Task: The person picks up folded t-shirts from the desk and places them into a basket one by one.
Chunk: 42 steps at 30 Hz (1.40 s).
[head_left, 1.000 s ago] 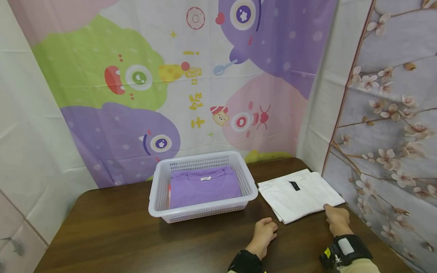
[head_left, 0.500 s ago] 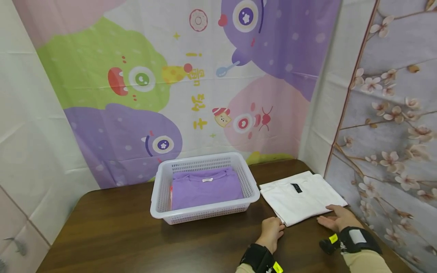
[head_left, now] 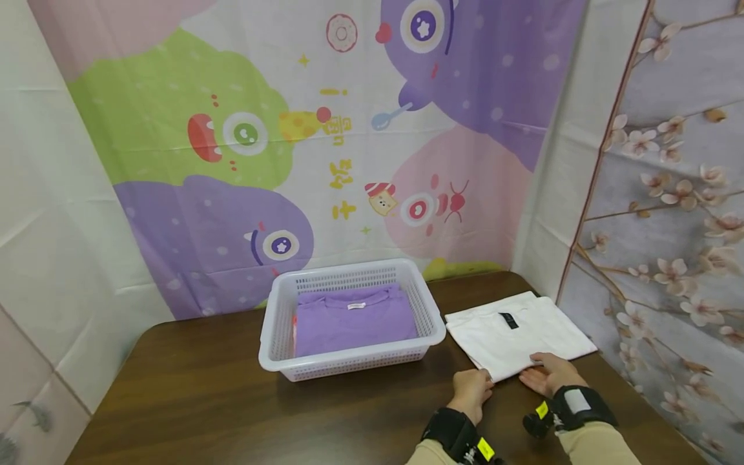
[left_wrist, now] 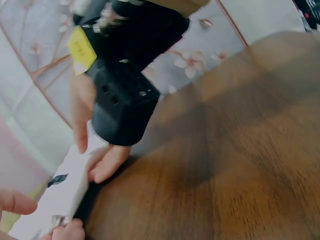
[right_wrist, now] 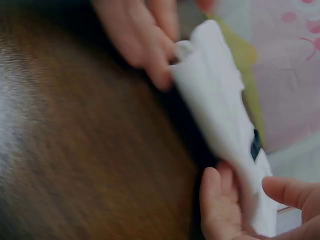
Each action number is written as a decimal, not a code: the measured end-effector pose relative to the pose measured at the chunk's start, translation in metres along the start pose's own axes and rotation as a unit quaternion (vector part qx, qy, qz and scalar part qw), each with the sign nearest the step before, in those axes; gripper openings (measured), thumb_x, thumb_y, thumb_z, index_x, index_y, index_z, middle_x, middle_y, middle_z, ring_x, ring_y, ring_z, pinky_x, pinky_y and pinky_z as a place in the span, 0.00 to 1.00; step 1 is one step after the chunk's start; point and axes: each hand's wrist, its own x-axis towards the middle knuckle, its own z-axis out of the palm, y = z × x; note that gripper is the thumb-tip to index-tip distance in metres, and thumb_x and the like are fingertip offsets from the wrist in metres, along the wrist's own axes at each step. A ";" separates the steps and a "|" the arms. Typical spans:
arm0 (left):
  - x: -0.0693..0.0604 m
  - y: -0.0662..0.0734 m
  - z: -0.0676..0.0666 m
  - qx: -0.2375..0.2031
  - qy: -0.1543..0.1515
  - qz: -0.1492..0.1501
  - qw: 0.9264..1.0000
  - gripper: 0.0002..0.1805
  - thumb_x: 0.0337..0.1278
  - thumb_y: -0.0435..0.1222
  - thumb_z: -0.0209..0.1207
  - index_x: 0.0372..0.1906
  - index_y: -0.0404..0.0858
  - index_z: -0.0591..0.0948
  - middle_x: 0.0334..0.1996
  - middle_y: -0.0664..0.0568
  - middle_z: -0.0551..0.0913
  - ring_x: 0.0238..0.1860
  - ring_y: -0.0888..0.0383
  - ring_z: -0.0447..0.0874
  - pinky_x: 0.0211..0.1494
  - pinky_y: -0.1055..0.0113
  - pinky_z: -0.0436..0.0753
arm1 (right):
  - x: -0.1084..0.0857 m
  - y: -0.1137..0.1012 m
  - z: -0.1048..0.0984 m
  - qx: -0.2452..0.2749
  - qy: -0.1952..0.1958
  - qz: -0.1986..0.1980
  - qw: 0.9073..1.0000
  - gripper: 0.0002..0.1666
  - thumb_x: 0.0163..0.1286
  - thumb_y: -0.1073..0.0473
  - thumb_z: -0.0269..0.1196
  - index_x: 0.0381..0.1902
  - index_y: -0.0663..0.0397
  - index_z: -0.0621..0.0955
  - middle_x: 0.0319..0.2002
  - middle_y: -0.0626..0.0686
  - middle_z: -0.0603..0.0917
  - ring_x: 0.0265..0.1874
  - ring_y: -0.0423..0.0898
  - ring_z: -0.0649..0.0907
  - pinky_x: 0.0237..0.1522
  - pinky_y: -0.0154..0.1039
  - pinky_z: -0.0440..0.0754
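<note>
A folded white T-shirt [head_left: 517, 332] with a black neck label lies at the right of the table. At its near left corner my left hand [head_left: 472, 391] holds the cloth, fingers curled at the edge; in the right wrist view that left hand [right_wrist: 137, 37] is partly cut off. My right hand [head_left: 549, 374] is at the near edge, palm turned up. In the right wrist view the right fingers [right_wrist: 216, 200] reach along and under the edge, with the thumb apart above the cloth. The near edge of the T-shirt [right_wrist: 215, 100] looks slightly raised.
Left of the T-shirt stands a white plastic basket [head_left: 349, 363] with a folded purple shirt [head_left: 357, 326] inside and something red beneath it. The brown wooden table [head_left: 203, 387] meets a cartoon curtain [head_left: 360, 239] behind and a flower-print curtain [head_left: 668, 245] at right.
My left hand has moved right and forward onto the T-shirt's near left corner. The right hand has shifted left along the near edge and turned palm up.
</note>
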 end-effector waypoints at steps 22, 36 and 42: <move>0.009 -0.007 -0.004 -0.003 0.047 0.006 0.999 0.14 0.40 0.16 0.64 0.35 0.21 0.73 0.27 0.39 0.80 0.27 0.50 0.89 0.29 0.68 0.86 | -0.003 0.028 0.001 -0.049 0.014 -0.071 0.996 0.02 0.66 0.69 0.54 0.35 0.62 0.75 0.15 0.51 0.82 0.18 0.44 0.85 0.32 0.43 0.87; -0.011 -0.005 -0.028 0.070 -0.019 -0.034 0.997 0.16 0.41 0.15 0.64 0.35 0.25 0.71 0.28 0.35 0.86 0.29 0.46 0.90 0.28 0.67 0.86 | -0.001 0.026 -0.026 0.033 0.171 -0.146 0.974 0.07 0.56 0.72 0.59 0.30 0.66 0.69 0.12 0.47 0.74 0.14 0.36 0.77 0.22 0.32 0.83; -0.023 -0.006 -0.039 0.124 -0.054 -0.060 0.989 0.18 0.41 0.15 0.64 0.36 0.24 0.69 0.28 0.33 0.87 0.32 0.43 0.90 0.30 0.66 0.86 | -0.009 0.036 -0.037 0.017 0.174 -0.144 0.974 0.08 0.51 0.72 0.58 0.21 0.62 0.69 0.13 0.47 0.73 0.16 0.36 0.76 0.22 0.31 0.83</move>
